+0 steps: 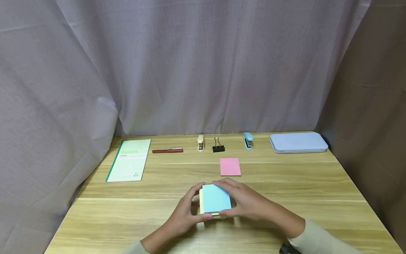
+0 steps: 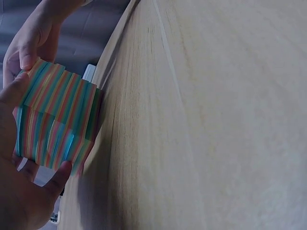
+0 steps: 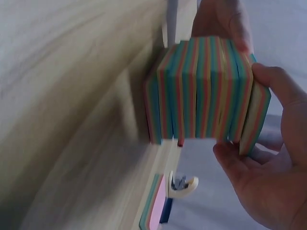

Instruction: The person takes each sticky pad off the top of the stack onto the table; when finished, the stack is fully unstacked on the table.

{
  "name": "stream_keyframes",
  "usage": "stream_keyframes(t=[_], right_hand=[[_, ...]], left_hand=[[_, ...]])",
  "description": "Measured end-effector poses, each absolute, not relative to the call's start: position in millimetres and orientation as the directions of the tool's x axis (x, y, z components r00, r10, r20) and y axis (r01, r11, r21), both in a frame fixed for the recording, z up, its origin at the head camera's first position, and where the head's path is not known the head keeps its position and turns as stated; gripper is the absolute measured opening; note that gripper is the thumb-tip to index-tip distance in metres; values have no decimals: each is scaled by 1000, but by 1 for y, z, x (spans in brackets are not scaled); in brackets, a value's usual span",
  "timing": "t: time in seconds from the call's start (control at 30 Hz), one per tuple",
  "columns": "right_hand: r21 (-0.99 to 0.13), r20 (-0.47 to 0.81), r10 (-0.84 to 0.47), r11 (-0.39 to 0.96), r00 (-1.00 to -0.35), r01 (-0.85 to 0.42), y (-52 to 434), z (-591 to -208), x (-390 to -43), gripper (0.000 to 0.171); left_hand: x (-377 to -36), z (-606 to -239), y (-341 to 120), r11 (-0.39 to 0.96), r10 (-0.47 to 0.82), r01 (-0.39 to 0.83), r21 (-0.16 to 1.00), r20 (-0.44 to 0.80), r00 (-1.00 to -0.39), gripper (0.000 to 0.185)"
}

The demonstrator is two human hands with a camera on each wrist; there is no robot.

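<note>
A thick block of sticky notes (image 1: 215, 199) with a blue top sheet and striped multicoloured sides (image 3: 201, 93) is held between both hands near the table's front middle. My left hand (image 1: 194, 207) grips its left side, with the thumb (image 2: 61, 171) on the front edge. My right hand (image 1: 237, 201) grips the right side, fingers curled over the far edge and the thumb at the front. The block (image 2: 57, 117) is tilted, and its lower edge is at or just off the wooden table (image 1: 301, 197).
A pink sticky pad (image 1: 230, 166) lies just behind the hands. Along the back edge are a green notebook (image 1: 128, 160), a red pen (image 1: 167, 151), a beige stapler (image 1: 200, 143), a black binder clip (image 1: 218, 145), a blue stapler (image 1: 248, 140) and a pale blue case (image 1: 298, 142). Curtains surround the table.
</note>
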State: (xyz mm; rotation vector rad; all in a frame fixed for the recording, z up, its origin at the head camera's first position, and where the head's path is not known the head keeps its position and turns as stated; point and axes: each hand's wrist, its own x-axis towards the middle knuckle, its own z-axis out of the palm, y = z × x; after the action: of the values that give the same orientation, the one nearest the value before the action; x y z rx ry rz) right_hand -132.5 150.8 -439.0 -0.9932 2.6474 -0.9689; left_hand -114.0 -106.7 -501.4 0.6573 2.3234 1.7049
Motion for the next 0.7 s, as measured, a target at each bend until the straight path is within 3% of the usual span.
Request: stream_keyframes(t=[0.27,0.7], right_hand=[[-640,107,-633,546,-767,-541,180,-434,-145,81],[-727,32,-499,584,-866,-363,246,-450,-198,85]], left_hand=[[-114,-501,-105,209,455,242,948,125,-882,93],[-114,-500,-105,204,458,241,949,125,-880,90]])
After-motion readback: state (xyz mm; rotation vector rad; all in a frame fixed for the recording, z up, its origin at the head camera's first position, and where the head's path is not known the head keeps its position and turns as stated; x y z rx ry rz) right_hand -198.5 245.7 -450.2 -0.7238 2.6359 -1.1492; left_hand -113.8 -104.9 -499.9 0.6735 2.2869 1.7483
